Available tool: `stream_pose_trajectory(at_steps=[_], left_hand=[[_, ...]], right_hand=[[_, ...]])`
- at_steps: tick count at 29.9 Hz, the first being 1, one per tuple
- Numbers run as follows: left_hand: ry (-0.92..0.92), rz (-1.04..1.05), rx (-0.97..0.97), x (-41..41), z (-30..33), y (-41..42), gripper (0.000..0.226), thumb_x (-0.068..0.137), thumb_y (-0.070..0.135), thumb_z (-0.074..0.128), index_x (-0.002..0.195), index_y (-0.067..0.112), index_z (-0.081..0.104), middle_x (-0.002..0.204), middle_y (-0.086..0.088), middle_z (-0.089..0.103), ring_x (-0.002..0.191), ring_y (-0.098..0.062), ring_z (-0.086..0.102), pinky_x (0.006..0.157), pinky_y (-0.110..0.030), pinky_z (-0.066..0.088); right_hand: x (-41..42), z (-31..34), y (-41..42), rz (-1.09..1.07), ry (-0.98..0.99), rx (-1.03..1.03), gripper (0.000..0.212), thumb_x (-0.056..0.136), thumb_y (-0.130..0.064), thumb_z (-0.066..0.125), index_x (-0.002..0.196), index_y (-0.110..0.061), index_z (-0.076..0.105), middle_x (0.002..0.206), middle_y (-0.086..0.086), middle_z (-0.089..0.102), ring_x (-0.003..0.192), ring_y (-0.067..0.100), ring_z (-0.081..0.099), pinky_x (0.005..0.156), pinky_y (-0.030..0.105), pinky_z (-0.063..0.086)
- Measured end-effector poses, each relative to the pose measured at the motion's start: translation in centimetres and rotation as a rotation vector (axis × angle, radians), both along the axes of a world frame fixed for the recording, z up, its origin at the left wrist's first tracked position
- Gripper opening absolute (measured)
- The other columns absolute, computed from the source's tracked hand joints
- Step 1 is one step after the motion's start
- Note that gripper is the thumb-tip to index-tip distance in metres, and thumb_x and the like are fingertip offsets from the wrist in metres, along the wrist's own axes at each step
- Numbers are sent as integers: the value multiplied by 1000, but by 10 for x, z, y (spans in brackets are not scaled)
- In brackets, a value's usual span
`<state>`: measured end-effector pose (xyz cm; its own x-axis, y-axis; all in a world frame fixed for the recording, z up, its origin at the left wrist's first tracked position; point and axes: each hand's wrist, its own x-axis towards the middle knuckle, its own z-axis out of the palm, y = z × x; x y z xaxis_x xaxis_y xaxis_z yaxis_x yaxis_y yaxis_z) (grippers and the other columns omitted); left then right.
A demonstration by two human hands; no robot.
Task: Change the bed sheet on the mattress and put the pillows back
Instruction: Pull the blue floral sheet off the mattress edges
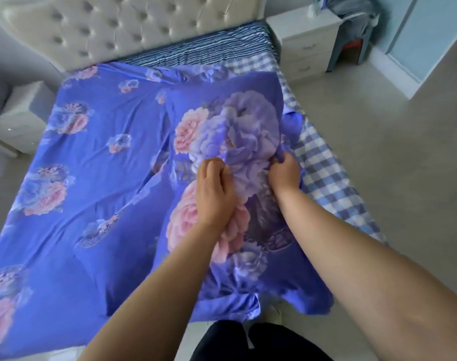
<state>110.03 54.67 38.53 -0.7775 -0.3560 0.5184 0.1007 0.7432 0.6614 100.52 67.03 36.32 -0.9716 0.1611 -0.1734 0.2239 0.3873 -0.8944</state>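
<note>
A blue sheet printed with pink and lilac flowers [97, 157] lies spread over most of the mattress. Its right part is folded back on itself in a thick flap [237, 121]. My left hand [214, 191] grips a bunch of that flap near the middle. My right hand [284, 175] grips the flap's right edge. Beside the flap, a blue-and-white checked cover [329, 175] shows along the mattress's right side. A blue striped cloth [196, 52] lies across the head of the bed. No pillow is in view.
A tufted cream headboard [123, 24] stands at the far end. White nightstands stand at the right [305, 43] and left [18, 118] of the bed. Clothes hang on a chair [352, 29] at the back right. Pale floor [404, 178] runs along the bed's right side.
</note>
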Motion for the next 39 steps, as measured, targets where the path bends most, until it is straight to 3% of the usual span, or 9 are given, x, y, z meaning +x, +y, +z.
stream_pose_trajectory(at_steps=[4, 7, 13, 17, 22, 27, 33, 35, 39], left_hand=[[-32, -233, 128, -29, -16, 72, 17, 92, 11, 42, 79, 4, 51, 90, -11, 52, 85, -27, 49, 79, -40, 44], [-143, -364, 105, -43, -32, 119, 15, 92, 14, 47, 84, 4, 54, 97, -10, 53, 87, -30, 52, 75, -36, 44], [-580, -492, -20, -44, -92, 126, 15, 93, 20, 54, 94, 8, 63, 103, -10, 59, 98, -31, 54, 81, -39, 44], [-880, -353, -95, -33, -128, 55, 19, 92, 21, 51, 98, 11, 65, 108, -13, 60, 104, -34, 53, 86, -40, 44], [-1190, -15, -124, -1, -162, -66, 35, 93, 30, 50, 126, 16, 53, 128, -12, 50, 121, -33, 45, 98, -41, 38], [-1345, 146, -146, 22, -198, -162, 57, 91, 46, 51, 139, 18, 36, 152, -7, 25, 139, -30, 23, 108, -45, 29], [-1566, 93, -226, 22, -263, -239, 112, 77, 65, 61, 151, 23, -11, 159, -1, -17, 145, -38, -4, 115, -52, 13], [-1603, -9, -341, 22, -282, -257, 123, 73, 65, 66, 149, 21, -20, 157, -3, -23, 144, -42, -8, 115, -57, 9], [-1582, -62, -473, 23, -317, -285, 136, 62, 69, 71, 146, 24, -27, 155, -2, -29, 144, -41, -13, 108, -66, 15]], right_hand=[[-21, -4, 85, -258, 169, 211, 25, 94, -9, 42, 111, -2, 58, 112, 27, 61, 103, 42, 54, 77, 39, 32], [-39, -19, 144, -297, 93, 319, 29, 96, -16, 41, 119, -1, 48, 117, 28, 58, 106, 44, 54, 79, 41, 37], [-25, -110, 187, 41, -295, 399, 70, 85, -29, 62, 146, -13, 30, 145, 16, 40, 129, 32, 45, 105, 36, 36], [29, -153, 151, 323, -473, 228, 73, 80, -22, 68, 139, 2, 34, 133, 19, 50, 108, 20, 51, 88, 22, 37], [57, -188, 104, 350, -760, 308, 77, 91, -28, 61, 149, -5, 15, 132, 16, 48, 78, 18, 54, 76, 31, 43], [67, -220, 21, 342, -770, 324, 60, 89, -30, 63, 139, -8, 38, 134, 18, 50, 105, 28, 57, 80, 29, 40], [82, -284, -77, 102, -811, 156, 39, 77, -35, 71, 108, -12, 65, 108, 18, 64, 88, 30, 65, 75, 33, 52], [90, -307, -86, -36, -883, 98, 42, 78, -28, 71, 116, -17, 56, 116, 17, 60, 94, 32, 62, 82, 42, 55], [113, -346, -84, -382, -1003, -55, 83, 79, -11, 75, 140, -29, 22, 120, 11, 47, 63, 24, 54, 45, 27, 49]])
